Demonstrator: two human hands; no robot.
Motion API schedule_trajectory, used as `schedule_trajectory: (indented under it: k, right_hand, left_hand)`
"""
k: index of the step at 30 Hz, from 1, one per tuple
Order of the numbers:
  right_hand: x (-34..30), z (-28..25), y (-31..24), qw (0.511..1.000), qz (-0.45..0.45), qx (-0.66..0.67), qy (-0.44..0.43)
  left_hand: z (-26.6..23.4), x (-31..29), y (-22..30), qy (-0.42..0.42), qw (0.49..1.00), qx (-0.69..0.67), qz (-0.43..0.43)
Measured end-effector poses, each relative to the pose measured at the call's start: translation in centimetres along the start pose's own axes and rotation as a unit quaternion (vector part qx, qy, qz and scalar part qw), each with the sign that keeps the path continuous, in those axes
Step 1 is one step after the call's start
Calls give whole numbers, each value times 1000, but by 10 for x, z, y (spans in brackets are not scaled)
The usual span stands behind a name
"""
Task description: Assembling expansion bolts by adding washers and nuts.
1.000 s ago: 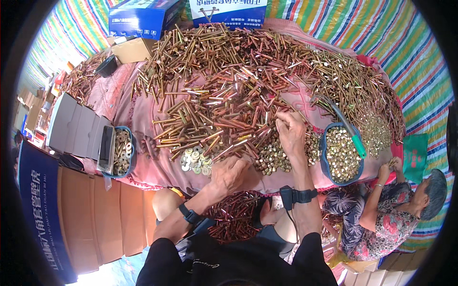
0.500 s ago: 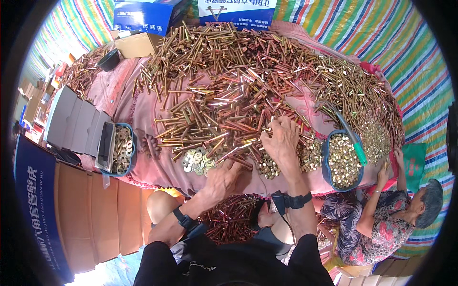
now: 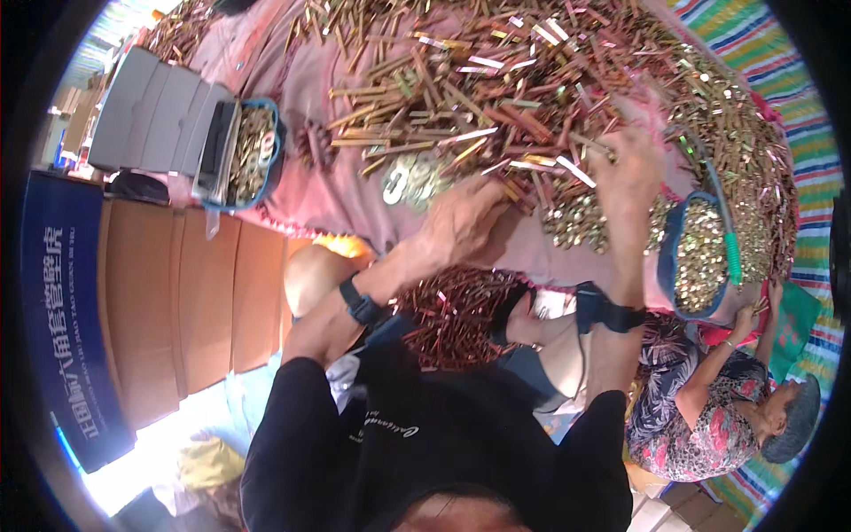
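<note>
Fingers curled inward, my left hand (image 3: 465,220) is closed at the near edge of the pile of brassy and reddish anchor bolts (image 3: 448,111). A reddish anchor bolt (image 3: 519,197) shows at its fingertips. My right hand (image 3: 631,173) is over the pile's right part, its fingers bent and pinched together but blurred; I cannot make out what they hold. Flat washers (image 3: 412,182) lie left of my left hand. Loose brassy nuts (image 3: 572,222) lie on the pink cloth (image 3: 390,222) between and below my hands.
At right stands a blue tub (image 3: 671,257) of nuts, with a green-handled tool (image 3: 733,257) along it. Another blue tub (image 3: 273,151) holds washers at left, beside grey boxes (image 3: 151,115). Cardboard boxes (image 3: 151,293) stand nearer. A co-worker (image 3: 709,408) sits at right.
The view has shifted, so the table's far side has gone out of it. My hands are still at the pile's near edge. My right hand is now more blurred.
</note>
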State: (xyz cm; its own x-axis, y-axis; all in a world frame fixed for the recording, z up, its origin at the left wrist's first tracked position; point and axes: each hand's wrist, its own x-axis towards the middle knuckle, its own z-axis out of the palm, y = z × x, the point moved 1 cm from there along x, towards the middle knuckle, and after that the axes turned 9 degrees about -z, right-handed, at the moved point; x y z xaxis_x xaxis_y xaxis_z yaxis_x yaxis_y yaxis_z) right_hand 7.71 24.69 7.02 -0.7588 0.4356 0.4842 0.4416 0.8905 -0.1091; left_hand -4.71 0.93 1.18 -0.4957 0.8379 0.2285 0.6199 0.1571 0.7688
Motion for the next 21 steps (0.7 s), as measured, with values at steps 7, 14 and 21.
schedule_trajectory:
  k: [7,14,21]
  right_hand:
    - [-19,-36,34,991,54,109,51]
    - [-44,-52,-39,843,142,519,-23]
    - [-51,-36,-115,772,131,596,-178]
  left_hand:
    - [-17,0,-1,13,992,-107,-60]
    - [-26,-8,20,-41,963,-249,-96]
    - [-37,-20,18,-59,880,-455,-121]
